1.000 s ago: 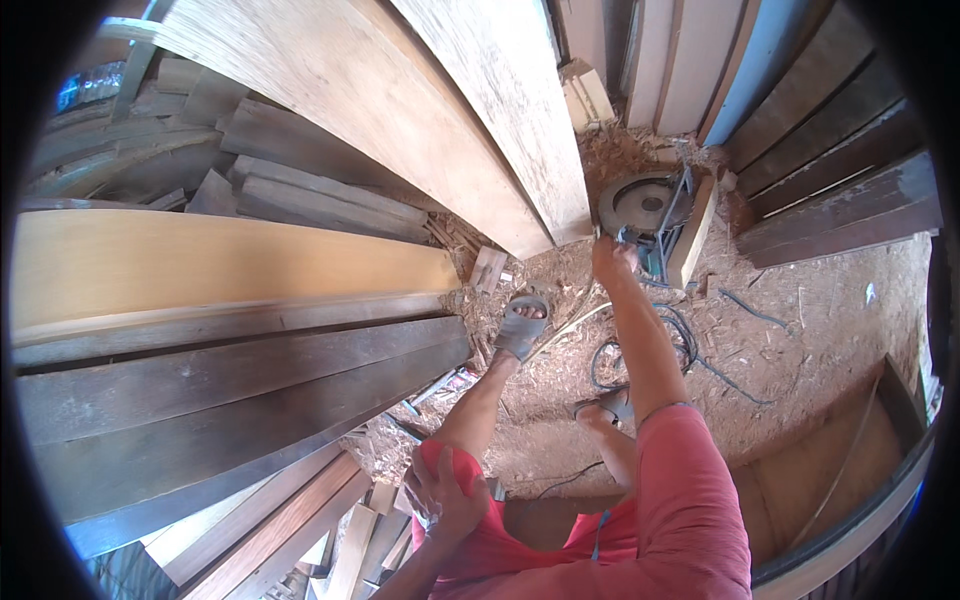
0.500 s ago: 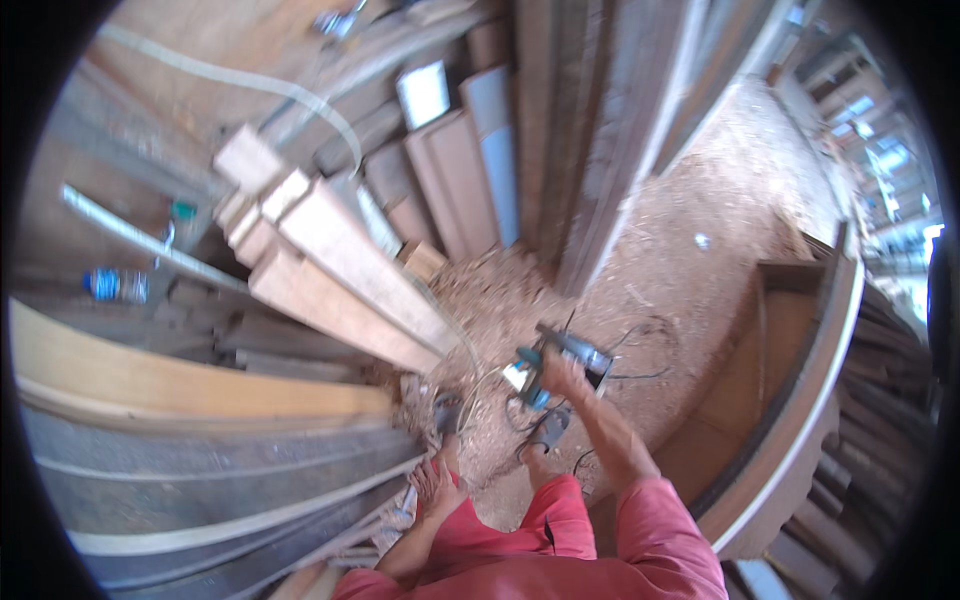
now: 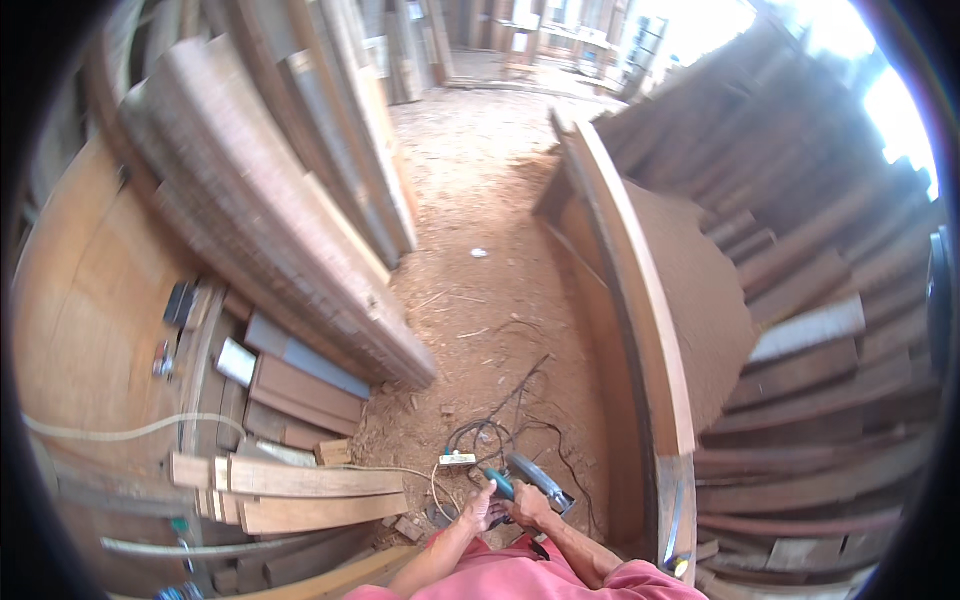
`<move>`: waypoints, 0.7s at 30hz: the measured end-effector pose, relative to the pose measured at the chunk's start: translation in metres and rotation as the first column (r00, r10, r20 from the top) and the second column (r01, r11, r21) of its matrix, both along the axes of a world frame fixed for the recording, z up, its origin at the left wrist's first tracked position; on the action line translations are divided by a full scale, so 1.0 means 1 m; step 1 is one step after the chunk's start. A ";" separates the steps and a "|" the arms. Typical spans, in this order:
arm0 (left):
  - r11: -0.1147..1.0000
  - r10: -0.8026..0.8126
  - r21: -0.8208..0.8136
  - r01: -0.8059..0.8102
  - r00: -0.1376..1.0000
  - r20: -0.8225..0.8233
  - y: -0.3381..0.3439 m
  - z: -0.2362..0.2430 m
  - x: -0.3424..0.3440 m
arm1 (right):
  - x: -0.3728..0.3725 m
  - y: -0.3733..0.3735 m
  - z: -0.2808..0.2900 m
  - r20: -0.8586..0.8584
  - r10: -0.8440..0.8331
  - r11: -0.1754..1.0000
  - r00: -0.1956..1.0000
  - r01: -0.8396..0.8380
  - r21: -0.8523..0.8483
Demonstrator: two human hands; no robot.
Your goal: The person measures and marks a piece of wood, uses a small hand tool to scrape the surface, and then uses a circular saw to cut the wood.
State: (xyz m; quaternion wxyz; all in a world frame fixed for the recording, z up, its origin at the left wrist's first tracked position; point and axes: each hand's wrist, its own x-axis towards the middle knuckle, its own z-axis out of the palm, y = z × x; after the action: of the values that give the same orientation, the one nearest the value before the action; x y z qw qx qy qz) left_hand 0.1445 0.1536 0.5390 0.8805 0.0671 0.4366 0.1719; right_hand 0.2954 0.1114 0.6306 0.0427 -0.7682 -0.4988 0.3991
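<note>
A teal-and-grey power tool, by its rounded guard and flat base plate a circular saw (image 3: pixel 541 478), is held low in front of my body. My right hand (image 3: pixel 533 506) is closed around its handle. My left hand (image 3: pixel 481 510) is at the teal end of the saw, thumb up along it and fingers curling in from below; the saw partly hides them. Just beyond the saw, a white power strip (image 3: pixel 457 460) lies on the floor beside loops of dark cable (image 3: pixel 490 425).
Planks (image 3: pixel 320 478) are stacked at the left, with taller thick boards (image 3: pixel 290 215) leaning behind. A long wooden panel with a raised edge (image 3: pixel 635 300) stands close on my right, and piled timber (image 3: pixel 810 390) lies beyond it. Wood shavings cover the floor (image 3: pixel 470 210).
The view has swung to the right and up. My left hand has left my thigh and come to the saw. My right hand still holds the saw, now closer to my body.
</note>
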 end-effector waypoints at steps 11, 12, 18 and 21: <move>0.998 -0.003 -0.064 -0.009 0.982 -0.190 -0.083 -0.009 0.071 | 0.031 -0.122 0.016 -0.348 -0.129 0.986 0.929 0.156 0.052; 0.999 -0.016 -0.050 0.008 0.986 -0.167 -0.087 -0.010 0.077 | 0.037 -0.131 0.008 -0.396 -0.106 0.981 0.912 0.161 0.108; 0.993 0.039 0.112 -0.022 0.987 -0.155 -0.095 0.065 0.140 | 0.106 -0.176 0.064 -0.445 0.024 0.879 0.895 0.193 0.436; 0.982 0.000 0.185 0.026 0.990 -0.139 -0.071 0.064 0.140 | 0.130 -0.196 0.082 -0.585 -0.177 0.844 0.792 0.428 0.324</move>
State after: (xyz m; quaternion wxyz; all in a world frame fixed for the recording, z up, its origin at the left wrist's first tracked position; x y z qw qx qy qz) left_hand 0.2842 0.0822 0.6033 0.8391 0.1638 0.4780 0.2013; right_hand 0.4249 -0.0847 0.7122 0.4172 -0.6675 -0.4105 0.4603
